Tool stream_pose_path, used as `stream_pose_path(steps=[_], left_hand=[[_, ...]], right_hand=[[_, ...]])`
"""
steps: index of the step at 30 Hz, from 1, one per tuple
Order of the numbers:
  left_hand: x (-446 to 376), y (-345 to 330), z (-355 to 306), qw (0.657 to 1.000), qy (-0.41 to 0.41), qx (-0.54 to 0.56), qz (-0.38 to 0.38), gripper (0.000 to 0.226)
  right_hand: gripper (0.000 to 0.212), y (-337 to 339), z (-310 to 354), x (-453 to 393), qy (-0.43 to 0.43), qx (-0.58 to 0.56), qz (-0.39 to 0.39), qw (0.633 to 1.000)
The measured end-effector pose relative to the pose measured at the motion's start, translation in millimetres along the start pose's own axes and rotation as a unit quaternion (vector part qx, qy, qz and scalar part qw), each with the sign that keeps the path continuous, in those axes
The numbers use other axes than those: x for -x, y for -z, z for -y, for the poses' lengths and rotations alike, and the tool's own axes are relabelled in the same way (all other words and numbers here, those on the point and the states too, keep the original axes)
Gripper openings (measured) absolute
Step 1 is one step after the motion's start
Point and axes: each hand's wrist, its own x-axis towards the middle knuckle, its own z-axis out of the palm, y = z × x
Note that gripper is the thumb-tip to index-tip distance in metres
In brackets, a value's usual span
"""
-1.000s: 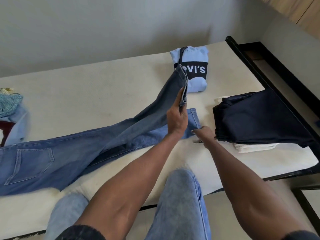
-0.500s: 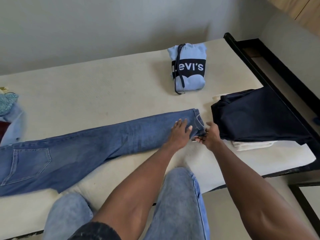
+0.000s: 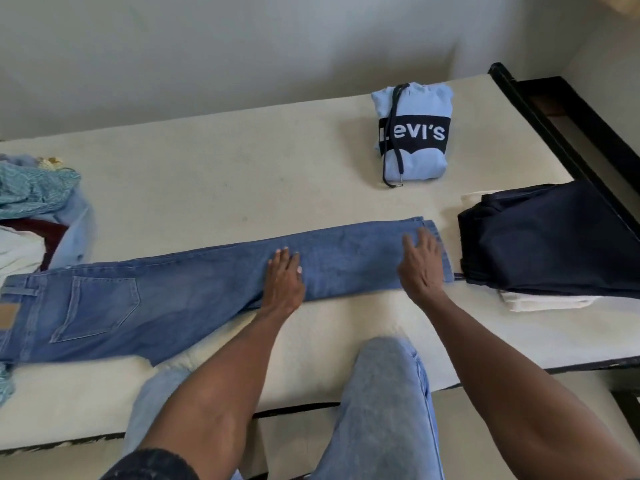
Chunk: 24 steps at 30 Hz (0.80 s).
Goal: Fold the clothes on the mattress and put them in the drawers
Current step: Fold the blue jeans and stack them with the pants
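Jeans (image 3: pixel 194 289) lie leg-on-leg along the mattress (image 3: pixel 207 174), left hand (image 3: pixel 284 282) and right hand (image 3: pixel 420 265) pressing them with flat, straight fingers. Folded: hoodie (image 3: pixel 412 133) far right, dark stack (image 3: pixel 550 240) right. Unfolded pile (image 3: pixel 34 202) at left remains; nothing appears put away yet.

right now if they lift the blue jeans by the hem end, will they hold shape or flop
Likely flop: the blue jeans lie limp and flat along the mattress, legs stacked. Probably fairly heavy denim, so the waist end would drag. Both the left hand and right hand press it flat.

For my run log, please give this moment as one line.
step: smoothing jeans | left hand: flat on leg | right hand: flat near hem | place: mattress
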Motion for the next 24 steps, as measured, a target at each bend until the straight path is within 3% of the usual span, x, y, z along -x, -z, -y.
stream_pose_path(steps=[2,3,6,7,8,10,13,15,17,19,24], left_hand=[[-7,15,23,0.997,0.069,-0.039,0.0,0.048],[-8,23,38,0.993,0.109,-0.051,0.02,0.05],[-6,41,79,0.975,0.171,-0.066,0.124,0.055],[-4,47,94,0.968,0.179,-0.073,0.157,0.055],[-1,56,114,0.962,0.189,-0.078,0.182,0.055],[0,73,146,0.952,0.206,-0.089,0.21,0.058],[-10,91,178,0.938,0.237,-0.105,0.231,0.065],[-15,86,171,0.937,0.286,-0.086,0.183,0.067],[-8,76,157,0.924,0.373,-0.035,0.081,0.069],[2,64,148,0.905,0.423,0.025,0.024,0.074],[20,50,187,0.944,0.329,-0.038,0.009,0.082]], right_hand=[[0.032,-1,17,1,0.104,-0.027,0.068,0.992],[0.035,-8,29,-1,0.145,-0.013,0.109,0.983],[0.08,-49,28,-27,0.161,0.103,0.272,0.943],[0.088,-55,26,-36,0.15,0.154,0.295,0.931],[0.084,-52,31,-39,0.119,0.171,0.319,0.924],[0.061,-35,42,-36,0.072,0.16,0.324,0.93],[0.065,-24,77,-33,-0.002,0.168,0.315,0.934],[0.057,-28,97,-31,-0.051,0.162,0.276,0.946],[0.054,-41,119,-24,0.018,0.102,0.225,0.969],[0.056,-50,140,-7,0.08,0.034,0.233,0.969],[0.075,-75,129,33,0.036,0.03,0.257,0.965]])
